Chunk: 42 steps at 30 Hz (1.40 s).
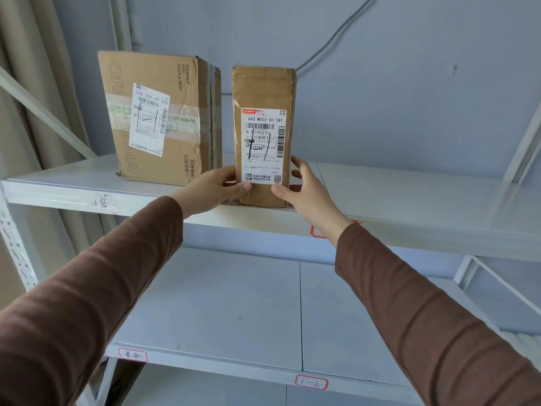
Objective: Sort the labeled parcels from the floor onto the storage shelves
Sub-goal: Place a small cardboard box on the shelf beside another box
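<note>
Both hands reach up to the tall narrow parcel (263, 136) that stands upright on the upper shelf (409, 197) of the white metal rack. The left hand (215, 190) clasps the parcel's lower left edge, thumb laid across the front near the bottom of the shipping label (263, 146) and fingers curled around the side. The right hand (304, 190) takes the lower right edge in the same way, thumb pressed on the front by the label's corner and fingers wrapped round the right side toward the back. So the hands are half closed, one on each side, with the parcel held between them. Both arms wear brown sleeves (96, 294) that run up from the bottom corners of the view. The parcel is wrapped in brown tape, its base close to the front lip of the shelf, and its white label faces the camera with the printed line "642 M003-00 181", barcodes and black pen strokes. Just beside it to the left, with a narrow gap between them, stands a larger cardboard box (158, 118), set further back on the same shelf and turned at a slight angle; it carries its own white label (150, 118) reading "505 101-19 525", and clear tape across the front. Below, the lower shelf (234, 312) is bare on its surface, and its front edge bears two small red-bordered tags, one of them, the "1-2" tag (311, 382), handwritten. Behind the rack is a pale blue-grey wall (395, 83) with a cable (336, 39) running down it, and a beige curtain (26, 112) hangs at the left.
</note>
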### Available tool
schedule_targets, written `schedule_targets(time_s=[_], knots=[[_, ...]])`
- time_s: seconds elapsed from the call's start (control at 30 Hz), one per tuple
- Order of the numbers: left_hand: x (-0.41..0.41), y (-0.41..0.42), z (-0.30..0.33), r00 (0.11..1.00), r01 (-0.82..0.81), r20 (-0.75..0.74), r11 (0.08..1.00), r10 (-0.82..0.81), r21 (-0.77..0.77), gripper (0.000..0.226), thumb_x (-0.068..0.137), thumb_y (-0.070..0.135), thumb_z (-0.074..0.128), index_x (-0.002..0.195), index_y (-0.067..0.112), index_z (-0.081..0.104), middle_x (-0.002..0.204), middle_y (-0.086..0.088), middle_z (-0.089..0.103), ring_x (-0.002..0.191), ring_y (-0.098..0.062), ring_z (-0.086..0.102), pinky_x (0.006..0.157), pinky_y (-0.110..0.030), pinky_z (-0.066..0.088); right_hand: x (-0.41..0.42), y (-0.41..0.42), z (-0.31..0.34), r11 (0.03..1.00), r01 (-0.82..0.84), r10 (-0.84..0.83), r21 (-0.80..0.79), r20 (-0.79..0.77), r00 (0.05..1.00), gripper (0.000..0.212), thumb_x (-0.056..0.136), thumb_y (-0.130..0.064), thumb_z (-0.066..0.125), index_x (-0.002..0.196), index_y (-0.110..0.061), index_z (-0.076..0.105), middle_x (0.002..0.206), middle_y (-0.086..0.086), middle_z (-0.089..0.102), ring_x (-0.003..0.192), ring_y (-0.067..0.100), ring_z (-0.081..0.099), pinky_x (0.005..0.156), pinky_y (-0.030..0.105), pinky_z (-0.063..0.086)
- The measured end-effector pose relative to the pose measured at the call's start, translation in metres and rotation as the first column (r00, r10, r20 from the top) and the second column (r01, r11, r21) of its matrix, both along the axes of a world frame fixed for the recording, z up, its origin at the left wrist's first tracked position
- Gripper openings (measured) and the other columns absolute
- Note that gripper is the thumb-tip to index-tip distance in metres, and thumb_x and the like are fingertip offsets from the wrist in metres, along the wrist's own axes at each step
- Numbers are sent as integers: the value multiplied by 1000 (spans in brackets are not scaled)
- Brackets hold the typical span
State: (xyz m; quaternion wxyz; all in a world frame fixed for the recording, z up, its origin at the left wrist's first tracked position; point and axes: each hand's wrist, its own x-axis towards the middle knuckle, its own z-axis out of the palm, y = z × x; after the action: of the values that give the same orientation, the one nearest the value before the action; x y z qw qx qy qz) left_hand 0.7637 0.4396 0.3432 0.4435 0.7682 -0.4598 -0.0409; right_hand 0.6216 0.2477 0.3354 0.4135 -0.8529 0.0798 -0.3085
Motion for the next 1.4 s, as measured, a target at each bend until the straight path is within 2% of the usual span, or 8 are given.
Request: schedule_targets(time_s=[0.1,0.27,0.5,0.7,0.8,1.07,1.27,1.4], knots=[[2,3,1,991,105,-73,993,-109,-53,70,90,43,71,153,35,41,140,16,62,127,-4,60,112,-41,47,-1,-3,1,1000,26,-26,-7,19,1000,85,89,-41,79,158,-29,29,105,-45,37,97,-16,50,80,12,38],[7,3,6,981,121,-133,981,-141,-149,97,86,29,80,161,39,19,153,3,51,132,-16,58,112,-49,46,6,-6,7,1000,23,-23,-16,-2,1000,91,88,-38,80,160,-31,25,83,-57,43,77,-36,49,69,1,40],[11,-11,6,1000,18,-14,995,-20,-94,79,88,26,80,152,36,35,123,11,70,110,-8,68,106,-42,52,25,-3,16,997,-34,33,-63,-18,999,93,90,-34,79,161,-25,21,150,-8,54,130,12,56,102,30,43],[32,-29,10,1000,-13,-26,996,11,-83,81,88,21,80,153,34,35,118,16,67,109,-6,64,90,-24,54,44,-11,21,999,-51,52,18,-54,997,95,91,-27,79,162,-23,17,157,-2,48,136,22,55,113,44,44],[40,-36,11,998,-15,-59,996,10,-83,79,87,18,80,151,35,36,117,17,66,107,-3,64,71,-9,54,52,-15,20,998,-43,46,47,-54,998,93,92,-24,78,162,-22,17,157,-2,49,137,21,53,110,37,43],[51,-46,13,996,-20,-85,999,17,-43,84,89,13,78,154,37,31,118,18,63,105,1,62,69,-11,55,61,-19,18,997,-10,15,73,-66,998,91,93,-23,77,161,-22,17,157,0,48,142,20,47,104,29,38],[46,-45,13,997,-62,-52,998,62,2,80,91,15,76,156,31,31,116,22,61,108,-2,62,83,-13,52,58,-14,17,997,31,-27,64,-67,997,88,94,-24,76,161,-20,19,157,0,48,141,21,48,102,28,38],[38,-38,8,995,-89,-44,996,90,17,97,92,21,76,164,29,12,152,2,50,139,-20,49,109,-27,40,50,-9,13,997,73,-69,39,-91,993,87,95,-25,74,161,-18,19,157,5,47,143,24,46,99,29,40]])
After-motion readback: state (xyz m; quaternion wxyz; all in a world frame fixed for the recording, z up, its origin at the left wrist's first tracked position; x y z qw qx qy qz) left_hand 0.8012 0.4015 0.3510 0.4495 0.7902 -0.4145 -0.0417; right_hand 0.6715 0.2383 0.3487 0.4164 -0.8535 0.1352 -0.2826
